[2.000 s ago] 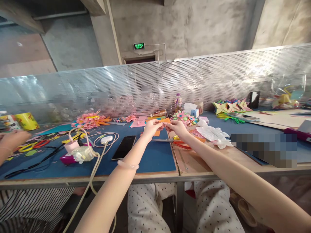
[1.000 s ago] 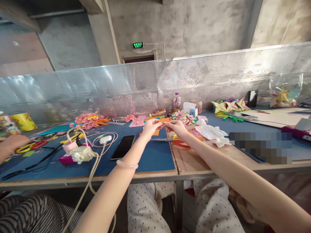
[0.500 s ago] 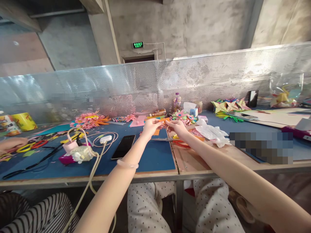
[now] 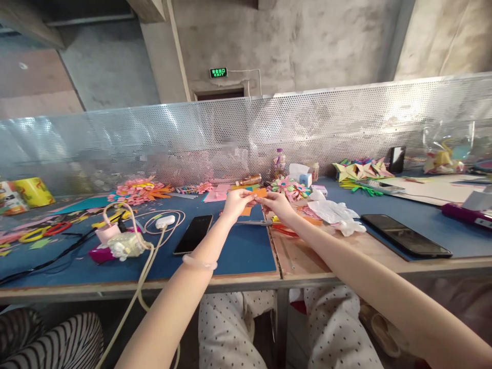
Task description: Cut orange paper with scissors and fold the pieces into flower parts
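Observation:
Both my arms reach out over the table. My left hand (image 4: 235,203) and my right hand (image 4: 277,203) each pinch an end of a small orange paper piece (image 4: 258,192), held just above the blue mat (image 4: 238,251). Scissors (image 4: 265,223) with red-orange handles lie on the table right under my hands. A black phone (image 4: 193,233) lies flat to the left of my left forearm.
A perforated metal screen (image 4: 246,133) closes off the table's far side. Paper flowers (image 4: 140,190), crumpled white paper (image 4: 335,211), a second phone (image 4: 405,236), a charger with cables (image 4: 126,241) and a folded paper pile (image 4: 361,169) lie around. A person's striped sleeve (image 4: 49,341) shows at lower left.
My hands stay pinched on the orange paper with small finger shifts. The other person's hand at the left edge has withdrawn out of view. The camera has shifted slightly.

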The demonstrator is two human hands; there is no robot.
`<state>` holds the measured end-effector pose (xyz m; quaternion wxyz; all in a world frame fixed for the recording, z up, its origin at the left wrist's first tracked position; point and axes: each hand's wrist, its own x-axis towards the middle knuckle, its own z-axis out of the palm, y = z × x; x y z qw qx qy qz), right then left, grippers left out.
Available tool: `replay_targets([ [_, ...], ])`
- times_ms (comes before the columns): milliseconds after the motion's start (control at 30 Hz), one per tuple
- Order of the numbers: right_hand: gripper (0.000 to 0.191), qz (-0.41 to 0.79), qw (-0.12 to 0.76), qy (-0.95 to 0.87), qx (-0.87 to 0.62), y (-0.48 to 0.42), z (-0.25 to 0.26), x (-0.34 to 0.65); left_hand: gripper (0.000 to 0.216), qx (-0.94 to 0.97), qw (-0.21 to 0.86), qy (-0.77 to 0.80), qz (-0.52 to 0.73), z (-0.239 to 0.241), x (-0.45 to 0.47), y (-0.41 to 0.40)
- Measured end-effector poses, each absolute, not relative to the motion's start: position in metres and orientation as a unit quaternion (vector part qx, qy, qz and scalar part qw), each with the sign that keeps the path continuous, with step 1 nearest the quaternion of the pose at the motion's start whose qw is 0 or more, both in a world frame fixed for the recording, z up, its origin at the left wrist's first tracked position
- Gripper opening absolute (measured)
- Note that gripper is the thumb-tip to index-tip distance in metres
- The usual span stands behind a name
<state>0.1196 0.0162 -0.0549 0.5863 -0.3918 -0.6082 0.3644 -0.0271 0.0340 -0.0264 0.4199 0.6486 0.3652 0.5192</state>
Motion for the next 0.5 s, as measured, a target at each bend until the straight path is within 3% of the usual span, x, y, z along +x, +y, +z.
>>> replay_targets([
  [167,0.034,0.333,0.604,-0.605,-0.398,0.0197,-0.0580,0.1209,0.022,0.659,0.438,0.362,0.493,-0.0262,-0.0271,0.0307],
  [500,0.038,0.393,0.583,-0.592,-0.393,0.0186,-0.0579,0.1182,0.030,0.657,0.450,0.374,0.476,-0.0251,-0.0291,0.0262],
])
